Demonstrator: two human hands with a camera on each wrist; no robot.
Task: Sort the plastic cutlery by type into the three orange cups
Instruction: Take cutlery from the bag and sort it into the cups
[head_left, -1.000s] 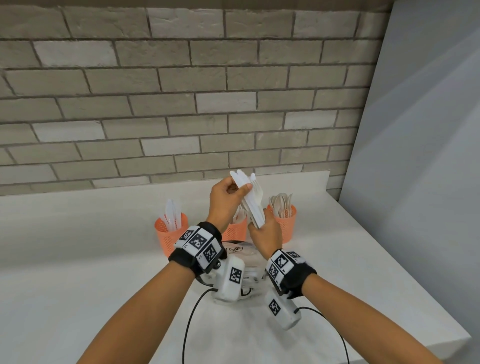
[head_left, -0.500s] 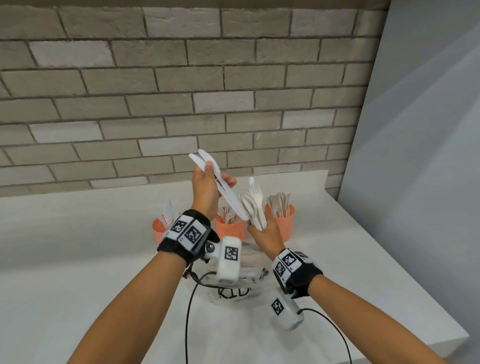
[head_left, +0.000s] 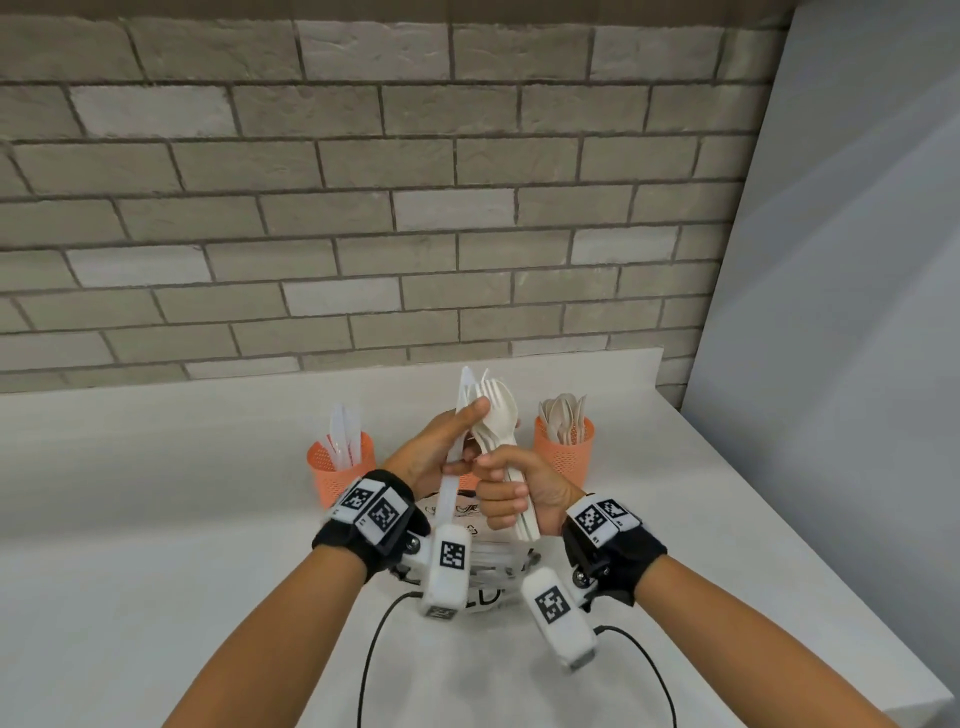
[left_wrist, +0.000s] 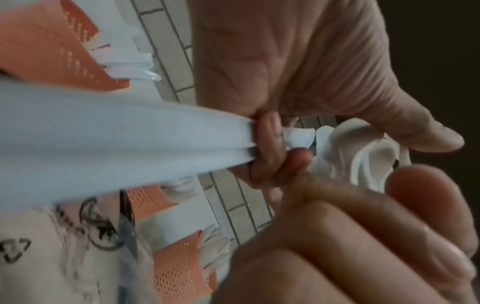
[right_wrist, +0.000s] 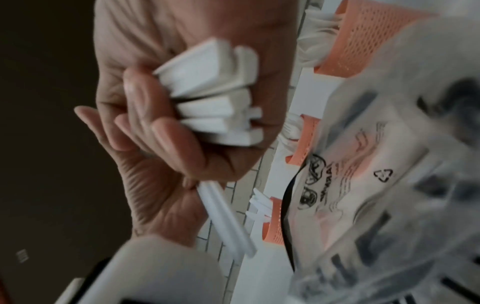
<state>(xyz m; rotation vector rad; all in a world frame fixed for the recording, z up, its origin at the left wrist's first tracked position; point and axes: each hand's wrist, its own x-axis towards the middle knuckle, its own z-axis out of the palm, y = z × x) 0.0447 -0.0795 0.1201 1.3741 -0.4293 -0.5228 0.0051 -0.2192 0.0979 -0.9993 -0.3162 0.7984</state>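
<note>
My left hand (head_left: 447, 452) grips two white plastic knives (head_left: 451, 483) upright, its thumb lying against the heads of a bundle of white forks and spoons (head_left: 496, 415). My right hand (head_left: 511, 499) is curled round that bundle's handles (right_wrist: 207, 98), right beside the left hand. Behind them stand three orange mesh cups: the left cup (head_left: 340, 467) holds knives, the right cup (head_left: 563, 447) holds spoons, and the middle cup (right_wrist: 303, 142), hidden by my hands in the head view, holds forks. In the left wrist view the knife handles (left_wrist: 116, 148) run across the picture.
A clear printed plastic bag (head_left: 475, 519) lies on the white counter (head_left: 156, 519) just under my hands. A brick wall (head_left: 363, 208) backs the counter and a grey panel (head_left: 831, 312) closes its right side. Black cables (head_left: 374, 649) trail toward me.
My left hand had pulled the two knives up and left, away from the bundle; now it has come back down beside the right hand, its thumb on the fork heads.
</note>
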